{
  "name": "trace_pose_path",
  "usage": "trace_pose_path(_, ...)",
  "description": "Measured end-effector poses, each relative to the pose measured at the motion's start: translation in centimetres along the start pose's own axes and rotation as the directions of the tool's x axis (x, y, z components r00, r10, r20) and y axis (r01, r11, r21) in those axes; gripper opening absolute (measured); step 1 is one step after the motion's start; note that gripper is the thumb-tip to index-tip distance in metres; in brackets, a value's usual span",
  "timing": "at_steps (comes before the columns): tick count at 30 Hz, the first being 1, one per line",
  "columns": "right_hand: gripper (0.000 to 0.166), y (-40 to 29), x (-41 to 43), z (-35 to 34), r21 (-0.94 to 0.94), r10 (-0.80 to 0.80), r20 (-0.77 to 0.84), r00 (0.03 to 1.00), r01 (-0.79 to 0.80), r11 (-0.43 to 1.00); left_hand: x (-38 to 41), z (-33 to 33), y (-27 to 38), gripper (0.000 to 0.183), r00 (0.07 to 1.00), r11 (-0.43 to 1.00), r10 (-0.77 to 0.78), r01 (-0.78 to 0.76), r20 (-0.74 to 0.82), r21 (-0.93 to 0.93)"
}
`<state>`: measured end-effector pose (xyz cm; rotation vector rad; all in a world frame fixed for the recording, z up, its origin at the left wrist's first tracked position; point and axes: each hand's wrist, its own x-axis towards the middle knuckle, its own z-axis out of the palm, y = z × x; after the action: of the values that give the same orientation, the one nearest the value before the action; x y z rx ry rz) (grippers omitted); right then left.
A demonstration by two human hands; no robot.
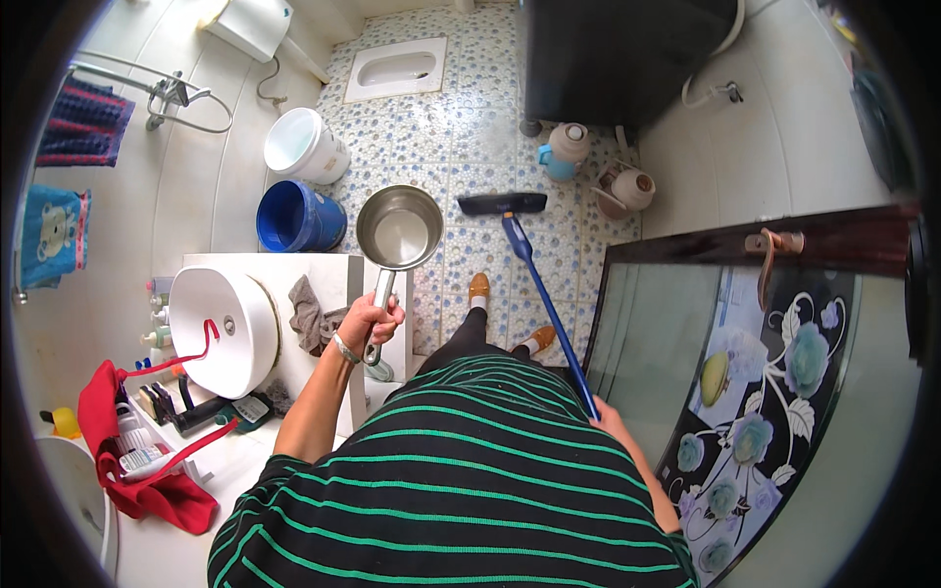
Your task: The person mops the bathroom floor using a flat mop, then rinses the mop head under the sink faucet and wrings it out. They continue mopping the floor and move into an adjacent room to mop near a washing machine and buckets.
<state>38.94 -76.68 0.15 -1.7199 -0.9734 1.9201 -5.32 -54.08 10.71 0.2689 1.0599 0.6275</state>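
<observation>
My left hand (pixel 371 321) is closed around the handle of a stainless steel saucepan (pixel 401 228), held out over the floor with its mouth facing up. Whether there is water in it, I cannot tell. In my right hand (pixel 609 420), low at my side, is the upper end of a blue broom handle (pixel 551 301). The handle slants away to a wide black broom head (pixel 503 204) at the tiled floor, right of the pan. A blue bucket (pixel 294 218) and a white bucket (pixel 305 147) stand left of the pan.
A squat toilet (pixel 393 70) is set into the pebble-patterned floor (pixel 470 140). Thermos flasks (pixel 570 143) stand near a dark appliance (pixel 610 62). On the left, a washbasin (pixel 224 331), grey cloth (pixel 315 316) and red fabric (pixel 103 411) lie along the counter. A glass-panelled door (pixel 706 367) is at right.
</observation>
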Motion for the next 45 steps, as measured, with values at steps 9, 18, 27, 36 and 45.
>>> trace_pose_path(9, 0.055, 4.4, 2.5, -0.7, -0.102, 0.154, -0.090, 0.984, -0.163, 0.981, -0.9, -1.9, 1.3, 0.025, 1.000, 0.994, 0.027, -0.028, -0.012, -0.101)
trace_pose_path(18, 0.056, -14.2, 14.9, 2.3, -0.114, 0.287, -0.070, 0.955, -0.294, 0.949, -0.6, -3.1, 2.8, 0.024, 0.996, 0.981, 0.067, -0.076, -0.057, -0.178)
trace_pose_path(27, 0.060, -21.7, 28.1, 0.2, -0.281, 0.191, -0.077, 0.979, -0.205, 0.938, 0.7, -4.2, 5.6, 0.024, 0.989, 0.962, 0.104, -0.128, -0.110, -0.241)
trace_pose_path(36, 0.045, -29.3, 44.5, -1.9, -0.420, 0.139, -0.033, 0.990, -0.140, 0.897, 2.9, -0.7, 6.7, 0.022, 0.959, 0.894, 0.149, -0.235, -0.240, -0.382)
trace_pose_path(45, 0.026, -39.1, 61.7, 2.1, -0.481, -0.020, 0.004, 1.000, 0.019, 0.876, 4.1, 4.5, 7.1, 0.010, 0.915, 0.854, 0.132, -0.300, -0.381, -0.424)
